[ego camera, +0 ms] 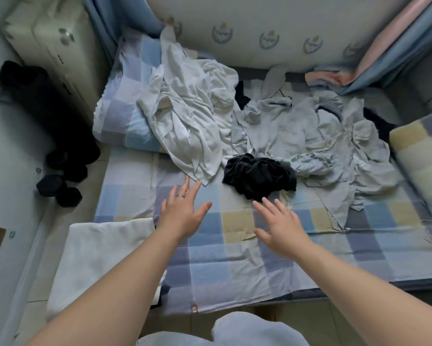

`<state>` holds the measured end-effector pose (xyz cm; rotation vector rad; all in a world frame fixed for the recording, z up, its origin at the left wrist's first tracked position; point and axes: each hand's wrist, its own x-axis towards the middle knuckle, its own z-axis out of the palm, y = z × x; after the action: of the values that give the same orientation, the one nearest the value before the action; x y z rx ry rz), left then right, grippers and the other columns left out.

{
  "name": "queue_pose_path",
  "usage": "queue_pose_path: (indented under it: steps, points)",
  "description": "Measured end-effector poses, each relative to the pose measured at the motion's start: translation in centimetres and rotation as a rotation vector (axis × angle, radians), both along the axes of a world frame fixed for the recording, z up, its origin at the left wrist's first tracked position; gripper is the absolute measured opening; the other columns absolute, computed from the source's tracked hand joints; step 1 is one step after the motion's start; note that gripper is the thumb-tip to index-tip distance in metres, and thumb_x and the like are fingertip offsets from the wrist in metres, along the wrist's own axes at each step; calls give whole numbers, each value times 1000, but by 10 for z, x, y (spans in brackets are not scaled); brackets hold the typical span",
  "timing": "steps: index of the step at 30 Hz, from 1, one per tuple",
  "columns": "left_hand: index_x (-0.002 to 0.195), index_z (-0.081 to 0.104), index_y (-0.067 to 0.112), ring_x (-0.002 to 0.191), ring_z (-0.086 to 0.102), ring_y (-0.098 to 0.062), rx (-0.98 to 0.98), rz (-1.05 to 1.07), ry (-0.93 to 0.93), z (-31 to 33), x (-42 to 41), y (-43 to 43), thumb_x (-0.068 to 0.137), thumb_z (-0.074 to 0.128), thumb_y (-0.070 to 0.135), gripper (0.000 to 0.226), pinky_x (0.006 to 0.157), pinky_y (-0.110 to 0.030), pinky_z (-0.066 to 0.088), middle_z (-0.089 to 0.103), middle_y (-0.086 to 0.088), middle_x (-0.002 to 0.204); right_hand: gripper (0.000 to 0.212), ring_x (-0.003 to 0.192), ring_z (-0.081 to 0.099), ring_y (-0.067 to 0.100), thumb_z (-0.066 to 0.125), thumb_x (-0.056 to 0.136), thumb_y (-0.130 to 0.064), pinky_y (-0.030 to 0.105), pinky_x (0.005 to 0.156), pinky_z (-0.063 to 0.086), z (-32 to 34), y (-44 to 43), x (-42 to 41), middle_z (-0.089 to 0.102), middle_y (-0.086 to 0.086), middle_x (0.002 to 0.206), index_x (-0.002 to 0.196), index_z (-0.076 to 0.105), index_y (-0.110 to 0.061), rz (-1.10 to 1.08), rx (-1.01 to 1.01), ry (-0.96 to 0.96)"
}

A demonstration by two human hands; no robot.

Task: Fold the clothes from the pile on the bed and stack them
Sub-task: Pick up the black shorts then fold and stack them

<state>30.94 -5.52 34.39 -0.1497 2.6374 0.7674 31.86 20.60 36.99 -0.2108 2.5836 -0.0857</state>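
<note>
1. We see our left hand (182, 216) and right hand (283, 231) over the bed (210, 260), fingers (193, 192) spread, holding nothing
2. The pile (309, 136) lies just beyond; the black garment (258, 174) is nearest
3. Overlapping garments may drag neighbours along if we lift one

white garment (190, 121), black garment (258, 177), checked blue-beige bedsheet (234, 258)

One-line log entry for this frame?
state: nothing held | left hand: open, beside white garment hem | right hand: open, just short of black garment | folded white cloth: bed near-left corner
</note>
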Motion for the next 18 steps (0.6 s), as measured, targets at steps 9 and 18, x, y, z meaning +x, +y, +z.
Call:
queue_pose_path:
  steps: [9, 18]
  points:
    - [158, 22, 36, 154, 8, -23, -32, 16, -245, -71, -11, 201, 100, 45, 58, 66, 120, -49, 19, 12, 3, 168, 67, 155, 0, 17, 44, 103, -46, 47, 122, 13, -74, 231, -29, 4, -14, 168, 159, 8, -40, -59, -66, -227]
    - [155, 27, 35, 153, 11, -23, -98, -161, -292, -208, -80, 282, 98, 53, 50, 64, 119, -46, 22, 13, 0, 168, 68, 154, 9, 17, 51, 101, -42, 45, 122, 18, -225, 294, -86, 15, -12, 167, 159, 16, -36, -162, -150, -252]
